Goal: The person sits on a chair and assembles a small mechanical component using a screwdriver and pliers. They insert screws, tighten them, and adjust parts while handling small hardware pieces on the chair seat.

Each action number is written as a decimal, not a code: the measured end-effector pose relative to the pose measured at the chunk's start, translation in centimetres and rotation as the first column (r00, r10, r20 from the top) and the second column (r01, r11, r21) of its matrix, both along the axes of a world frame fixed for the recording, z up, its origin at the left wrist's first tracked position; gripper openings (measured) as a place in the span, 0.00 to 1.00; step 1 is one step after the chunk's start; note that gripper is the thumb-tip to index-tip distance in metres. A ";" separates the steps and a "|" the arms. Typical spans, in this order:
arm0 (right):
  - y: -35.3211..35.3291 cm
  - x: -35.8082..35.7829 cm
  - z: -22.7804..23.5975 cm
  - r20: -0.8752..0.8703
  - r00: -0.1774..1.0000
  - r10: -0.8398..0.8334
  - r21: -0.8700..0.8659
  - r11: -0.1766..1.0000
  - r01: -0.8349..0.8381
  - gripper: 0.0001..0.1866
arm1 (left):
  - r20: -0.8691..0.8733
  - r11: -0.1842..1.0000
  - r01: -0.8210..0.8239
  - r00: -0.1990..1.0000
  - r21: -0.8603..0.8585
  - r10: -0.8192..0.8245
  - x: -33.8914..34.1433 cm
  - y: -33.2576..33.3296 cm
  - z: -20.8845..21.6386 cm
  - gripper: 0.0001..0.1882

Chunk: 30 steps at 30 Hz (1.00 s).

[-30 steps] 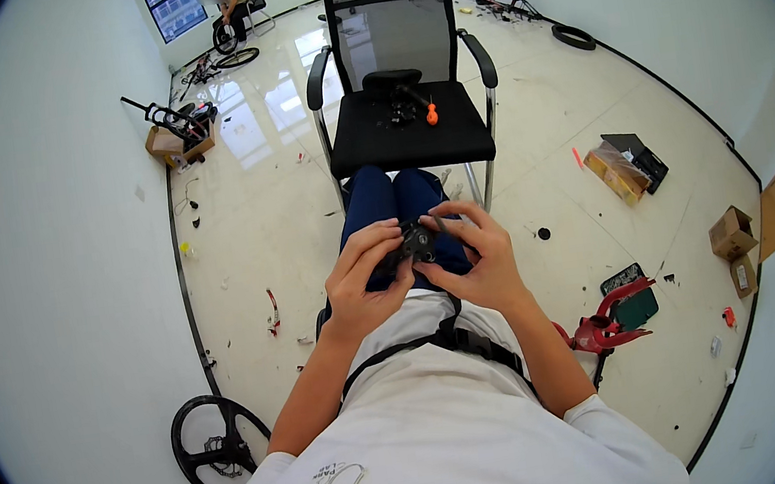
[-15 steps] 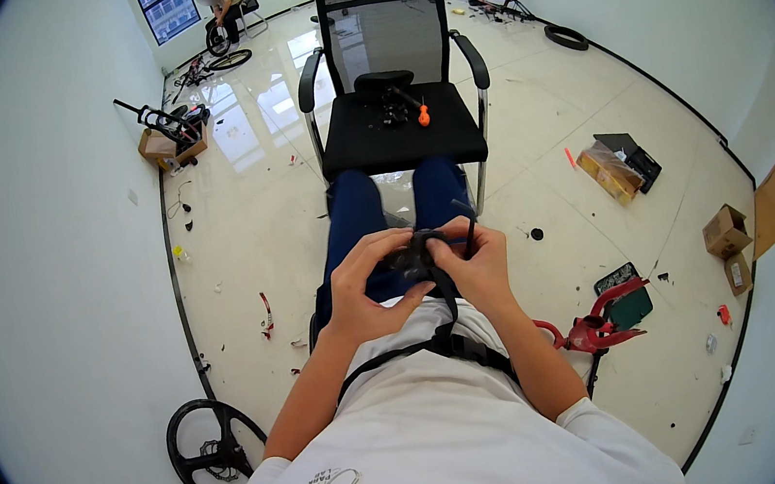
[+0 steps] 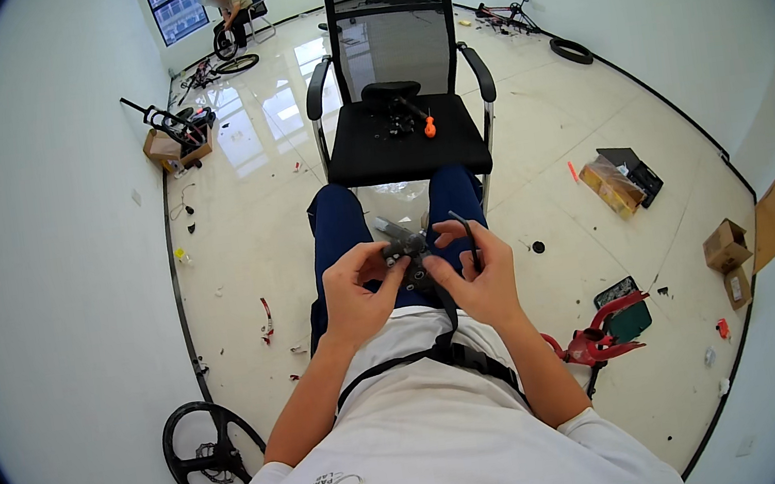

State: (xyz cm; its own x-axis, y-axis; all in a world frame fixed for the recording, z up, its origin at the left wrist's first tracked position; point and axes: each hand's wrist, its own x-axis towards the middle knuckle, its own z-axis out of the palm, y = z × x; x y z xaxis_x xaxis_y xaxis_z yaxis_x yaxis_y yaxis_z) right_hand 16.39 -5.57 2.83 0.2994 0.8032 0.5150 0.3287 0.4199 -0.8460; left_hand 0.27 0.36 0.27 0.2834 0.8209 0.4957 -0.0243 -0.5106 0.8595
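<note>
Above my lap, both hands hold a small black and grey bicycle part [image 3: 408, 251] with round holes and a grey post sticking out at its far left; its exact kind is unclear. My left hand [image 3: 357, 290] pinches its left side between thumb and fingers. The thumb of my right hand [image 3: 482, 274] presses on its right side. Between the fingers of that same hand sits a thin dark bent rod, like a hex key [image 3: 467, 227], with its bent end up. A black strap [image 3: 448, 317] hangs behind the part, down to my waist.
In front of my knees stands a black mesh office chair [image 3: 409, 146], with a saddle [image 3: 390, 92], small black parts and an orange-handled screwdriver [image 3: 430, 127] on its seat. A black wheel [image 3: 222, 452] lies left, a red frame piece [image 3: 596, 342] right. A person [image 3: 232, 10] sits far left.
The black part has turned, so its grey post and holes now show. My left hand has closed in on it from a wider grasp, and the fingers of my right hand have spread somewhat.
</note>
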 end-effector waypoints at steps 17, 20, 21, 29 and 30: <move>18.4 -2.4 -3.9 0.107 0.977 0.187 -0.005 0.982 -0.187 0.15 | 0.223 0.923 0.119 0.974 -0.365 -0.037 -2.2 10.6 -5.4 0.15; 16.3 -2.3 -6.6 0.076 0.994 0.078 -0.207 0.977 -0.061 0.17 | 0.121 0.875 0.069 0.993 -0.479 -0.012 -3.7 9.3 -9.9 0.10; 17.3 -1.4 -7.0 0.054 0.998 0.023 -0.209 0.978 -0.011 0.18 | 0.108 0.856 0.047 0.994 -0.514 0.011 -3.7 9.6 -10.3 0.09; 27.9 10.0 -17.5 0.212 0.958 -0.191 -0.575 0.769 0.281 0.21 | 0.218 0.847 0.022 0.970 -0.532 0.112 -2.6 11.0 -12.5 0.12; 29.2 11.5 -19.0 0.220 0.953 -0.209 -0.592 0.748 0.301 0.21 | 0.234 0.831 0.056 0.968 -0.553 0.090 -2.7 11.0 -12.0 0.12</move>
